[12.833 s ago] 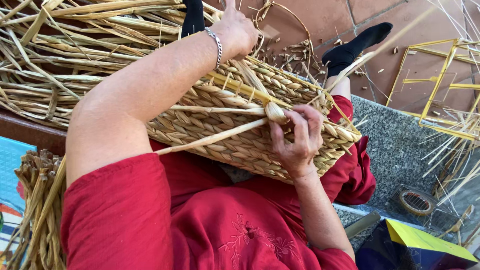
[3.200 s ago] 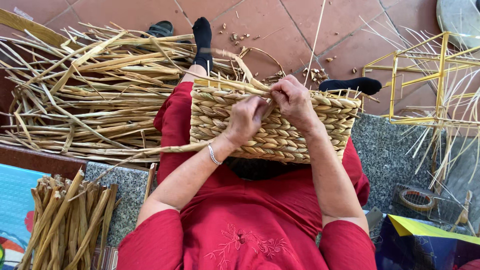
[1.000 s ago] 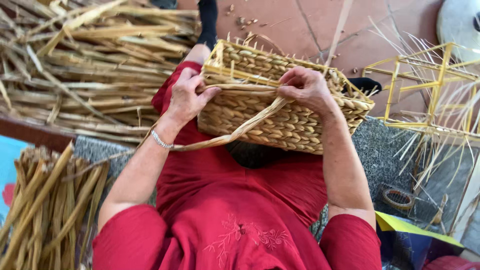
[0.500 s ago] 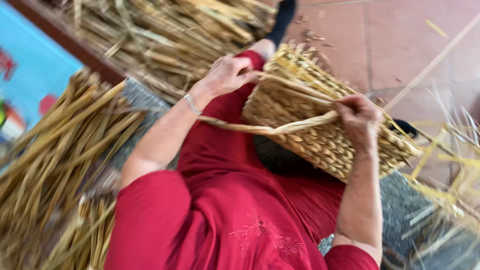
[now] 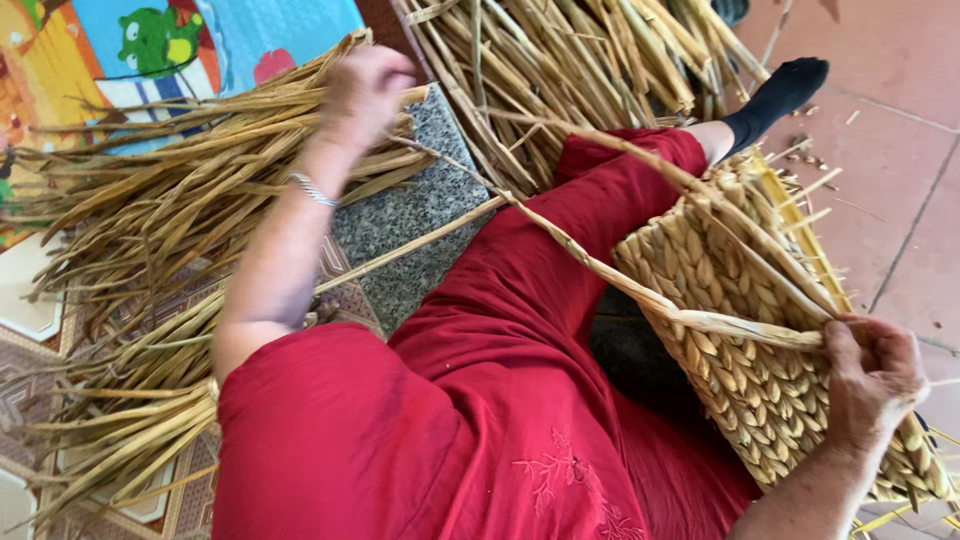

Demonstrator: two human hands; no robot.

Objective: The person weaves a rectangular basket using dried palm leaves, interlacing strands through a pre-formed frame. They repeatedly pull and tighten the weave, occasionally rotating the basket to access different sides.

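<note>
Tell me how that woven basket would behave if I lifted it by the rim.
The basket probably lifts light: it is dried fibre with an open frame. It likely keeps its shape, since the weave looks tight. Loose strands would trail and snag.

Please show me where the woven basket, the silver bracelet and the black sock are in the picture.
woven basket (image 5: 745, 390): head view, on its braided side wall.
silver bracelet (image 5: 312, 190): head view, on the chain across the left wrist.
black sock (image 5: 782, 90): head view, on the foot part.
</note>
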